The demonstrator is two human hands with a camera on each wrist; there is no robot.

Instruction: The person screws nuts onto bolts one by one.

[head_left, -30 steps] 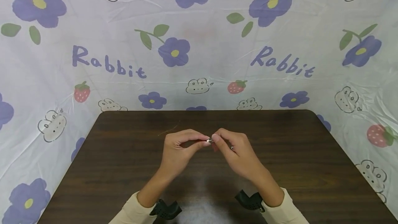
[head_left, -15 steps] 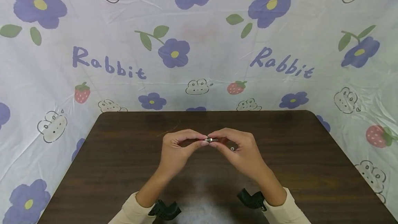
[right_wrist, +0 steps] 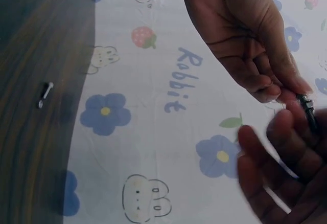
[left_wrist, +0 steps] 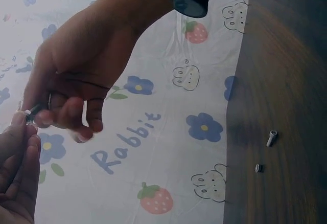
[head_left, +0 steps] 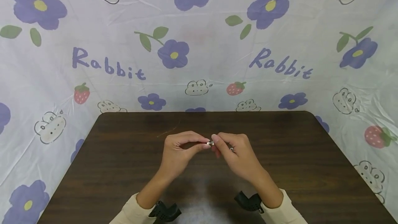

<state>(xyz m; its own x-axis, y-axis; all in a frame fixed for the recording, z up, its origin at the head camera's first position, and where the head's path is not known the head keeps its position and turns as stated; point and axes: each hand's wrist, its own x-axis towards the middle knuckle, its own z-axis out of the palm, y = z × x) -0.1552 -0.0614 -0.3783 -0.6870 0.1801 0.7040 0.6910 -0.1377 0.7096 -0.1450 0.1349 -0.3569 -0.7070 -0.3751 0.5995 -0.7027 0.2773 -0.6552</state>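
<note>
Between both hands is a small metal bolt [head_left: 210, 143], with a bright nut-like ring [right_wrist: 306, 102] around its dark threaded shank [right_wrist: 311, 119]. My left hand [head_left: 179, 149] pinches one end between thumb and forefinger; those fingertips hide that end. From the other side my right hand [head_left: 237, 151] holds the shank with its thumb and curled fingers, thumb laid across the forefinger in the head view. On the table, a second bolt [left_wrist: 272, 138] lies beside a small nut [left_wrist: 259, 168]; in the head view the right hand partly covers this spot.
The dark wooden table [head_left: 124, 168] stretches under both forearms. A thin thread-like strand [head_left: 169, 130] lies near its far edge. A flower-and-rabbit printed cloth [head_left: 199, 34] hangs behind and at the sides. Black camera mounts [head_left: 248, 201] sit on the wrists.
My right thumb and forefinger have gone from stretched out along the bolt to rolled over, thumb across the forefinger, as they were a second ago. The left hand keeps its pinch, almost still.
</note>
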